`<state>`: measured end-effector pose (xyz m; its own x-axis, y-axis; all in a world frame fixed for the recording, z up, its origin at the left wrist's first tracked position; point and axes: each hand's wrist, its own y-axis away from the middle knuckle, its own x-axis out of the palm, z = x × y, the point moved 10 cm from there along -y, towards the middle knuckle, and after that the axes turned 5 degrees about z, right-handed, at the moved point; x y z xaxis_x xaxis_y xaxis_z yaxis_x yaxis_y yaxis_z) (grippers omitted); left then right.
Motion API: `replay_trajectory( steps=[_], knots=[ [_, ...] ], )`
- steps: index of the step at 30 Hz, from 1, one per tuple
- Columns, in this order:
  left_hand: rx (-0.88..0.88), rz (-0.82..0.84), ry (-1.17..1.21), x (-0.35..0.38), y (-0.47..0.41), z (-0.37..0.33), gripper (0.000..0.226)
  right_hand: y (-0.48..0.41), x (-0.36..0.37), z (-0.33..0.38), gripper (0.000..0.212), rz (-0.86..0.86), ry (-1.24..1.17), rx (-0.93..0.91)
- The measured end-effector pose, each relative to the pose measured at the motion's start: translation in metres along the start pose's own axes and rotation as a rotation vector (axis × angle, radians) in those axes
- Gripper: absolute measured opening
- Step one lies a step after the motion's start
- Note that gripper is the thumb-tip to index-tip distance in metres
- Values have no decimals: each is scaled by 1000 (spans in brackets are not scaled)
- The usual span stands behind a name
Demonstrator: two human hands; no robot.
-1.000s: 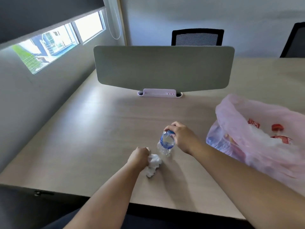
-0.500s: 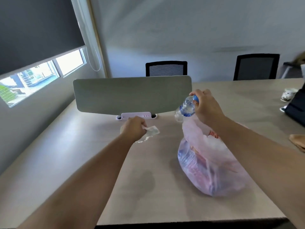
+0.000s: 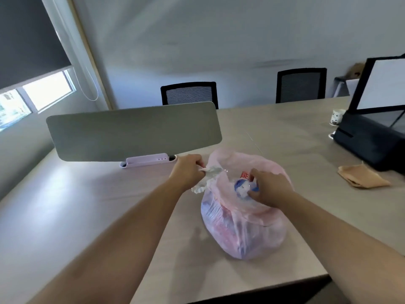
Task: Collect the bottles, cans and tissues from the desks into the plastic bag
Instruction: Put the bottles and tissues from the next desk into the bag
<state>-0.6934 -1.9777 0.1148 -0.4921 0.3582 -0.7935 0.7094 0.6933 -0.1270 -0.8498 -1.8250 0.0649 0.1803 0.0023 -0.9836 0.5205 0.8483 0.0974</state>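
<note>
Since the previous frame, our right hand has lowered the bottle into the mouth of the plastic bag, fingers curled round it. Our left hand pinches the tissue at the bag's left rim.

From where I stand: one counter, one bag, one bottle, one tissue. Two hands. Two chairs, one divider, one mug, one tan cloth, one black device.

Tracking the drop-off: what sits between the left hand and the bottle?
Head view: the tissue that the left hand grips, then the plastic bag's rim, then the bottle.
</note>
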Motion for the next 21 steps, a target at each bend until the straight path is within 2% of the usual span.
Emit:
replay_trajectory(
  steps=[3, 5, 7, 9, 12, 13, 15, 16, 17, 18, 19, 21],
  knots=[
    [6, -28, 42, 12, -10, -13, 6, -1, -23, -12, 26, -172, 74, 2],
    [-20, -85, 126, 14, -16, -19, 4, -4, -37, -27, 27, -287, 84, 80],
    [-58, -135, 219, 20, -25, -26, 7, -10, -30, -51, 32, -202, -18, 196],
    [-93, -174, 297, 31, -35, -36, 22, -17, -9, -65, 34, -55, -215, 232],
    [-113, -174, 276, 56, -42, -50, 32, -20, 0, -69, 39, -52, -384, 203],
    [-94, -106, 207, 72, -43, -56, 28, -19, -1, -72, 45, -69, -402, 210],
    [-36, 203, 43, 119, -39, -65, 6, -18, -3, -75, 51, -87, -432, 223],
    [-9, 359, 12, 139, -33, -68, 5, -18, -4, -77, 52, -91, -449, 227],
    [11, 448, 26, 151, -29, -68, 9, -19, -7, -80, 52, -99, -468, 230],
    [17, 430, 30, 148, -27, -68, 10, -18, -10, -82, 52, -108, -486, 236],
    [11, 312, -9, 137, -33, -62, 10, -18, -12, -85, 51, -116, -505, 249],
    [-62, 29, -241, 103, -40, -47, 20, -17, -16, -91, 48, -130, -522, 284]
  ],
)
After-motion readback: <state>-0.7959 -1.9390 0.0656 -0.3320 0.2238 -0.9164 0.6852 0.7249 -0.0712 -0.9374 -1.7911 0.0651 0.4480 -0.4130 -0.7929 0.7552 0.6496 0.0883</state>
